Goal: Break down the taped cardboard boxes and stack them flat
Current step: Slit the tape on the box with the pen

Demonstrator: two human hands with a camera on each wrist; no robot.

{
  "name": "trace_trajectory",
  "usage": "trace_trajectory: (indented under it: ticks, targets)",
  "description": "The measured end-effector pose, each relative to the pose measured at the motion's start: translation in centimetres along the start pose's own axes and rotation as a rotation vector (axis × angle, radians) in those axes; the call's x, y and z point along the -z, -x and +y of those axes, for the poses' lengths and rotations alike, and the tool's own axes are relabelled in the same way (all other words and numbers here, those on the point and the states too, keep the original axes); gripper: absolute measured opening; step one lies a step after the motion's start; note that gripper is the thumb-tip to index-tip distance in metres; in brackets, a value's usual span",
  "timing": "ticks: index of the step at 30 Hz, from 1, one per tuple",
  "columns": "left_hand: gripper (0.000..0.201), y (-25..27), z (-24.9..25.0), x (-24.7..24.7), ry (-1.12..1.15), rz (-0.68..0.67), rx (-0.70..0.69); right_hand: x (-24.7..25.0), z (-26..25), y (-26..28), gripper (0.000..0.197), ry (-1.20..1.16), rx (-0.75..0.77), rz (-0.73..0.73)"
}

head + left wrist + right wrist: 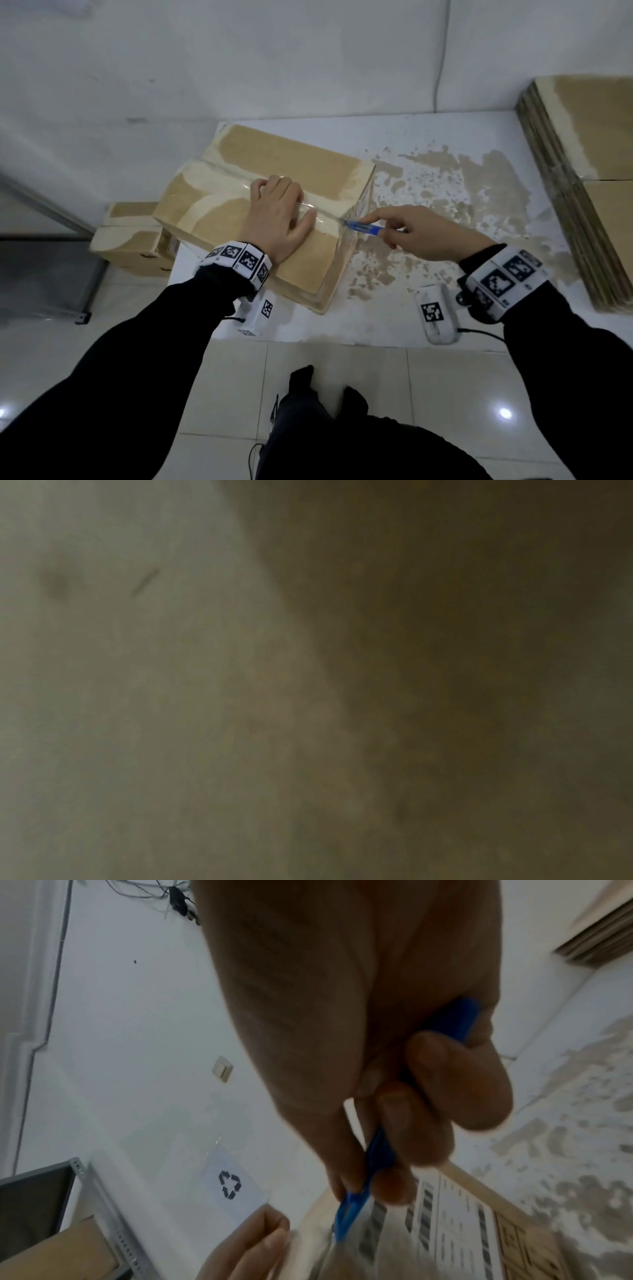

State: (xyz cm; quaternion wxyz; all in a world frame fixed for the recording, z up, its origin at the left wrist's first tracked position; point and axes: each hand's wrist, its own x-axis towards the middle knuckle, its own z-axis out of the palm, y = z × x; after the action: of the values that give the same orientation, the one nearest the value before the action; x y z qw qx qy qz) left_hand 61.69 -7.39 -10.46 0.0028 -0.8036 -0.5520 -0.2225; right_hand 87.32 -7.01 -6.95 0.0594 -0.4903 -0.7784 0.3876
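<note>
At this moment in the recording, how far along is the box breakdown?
Done: a stack of flattened brown cardboard sheets lies at the table's right side. In hand: the left hand presses on the taped brown cardboard box, while the right hand grips a blue-handled cutter with its tip at the clear tape seam by the box's right edge. Left: this box, and smaller brown boxes beside the table.

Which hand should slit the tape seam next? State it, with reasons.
Right. The right hand already grips the blue cutter, tip at the seam end of the taped box. The left hand presses the box top.
</note>
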Motion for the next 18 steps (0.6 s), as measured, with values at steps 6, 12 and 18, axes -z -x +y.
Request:
trace_trajectory:
  ticks: [6, 12, 18]
  targets:
    - [0.033, -0.5, 0.3, 0.8, 0.009, 0.126, 0.006, 0.3, 0.2, 0.5, 0.036, -0.18, -0.012, -0.213]
    - [0.031, -0.6, -0.1, -0.1, -0.152, 0.04, -0.025, 0.7, 2.5, 5.0, 0.031, -0.254, -0.067, -0.035]
    - [0.048, -1.3, 1.6, 0.6, 0.022, -0.322, 0.4, 0.2, 2.4, 4.1, 0.024, -0.206, -0.004, 0.227]
